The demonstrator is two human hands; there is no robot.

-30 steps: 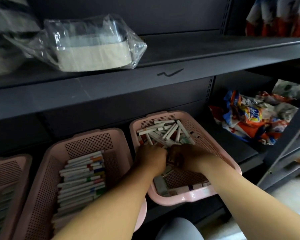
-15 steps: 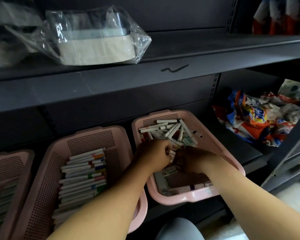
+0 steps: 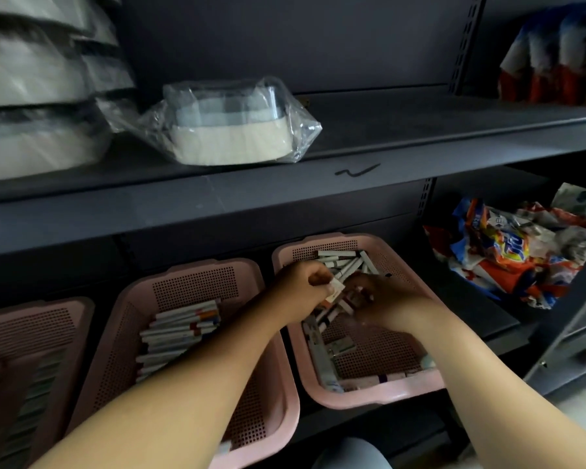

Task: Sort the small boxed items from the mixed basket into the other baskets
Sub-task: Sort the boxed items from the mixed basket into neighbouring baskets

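Farthest left of the mixed basket I see a pink basket cut off by the frame edge, its contents too dim to make out. Just left of the mixed basket sits the middle basket, with slim boxes laid flat in a neat row, white with coloured ends. I can read no print on them. Up and left of the mixed basket, on the upper shelf, a pale tub lies in clear wrap with no legible label. A dark squiggle marks the shelf edge straight above the mixed basket; it spells nothing.

The left hand reaches over the mixed basket's left rim, forearm slanting up from the lower left. Its fingers are curled tight round a small box whose white end pokes out to the right. Loose boxes lie jumbled at the back of the mixed basket, and more line its front and left wall. The right hand is knuckles-up over the middle, fingertips dug into the jumble. I cannot tell whether it holds anything.

Right of the mixed basket lies a heap of orange and blue packets, their bold lettering too blurred to read.
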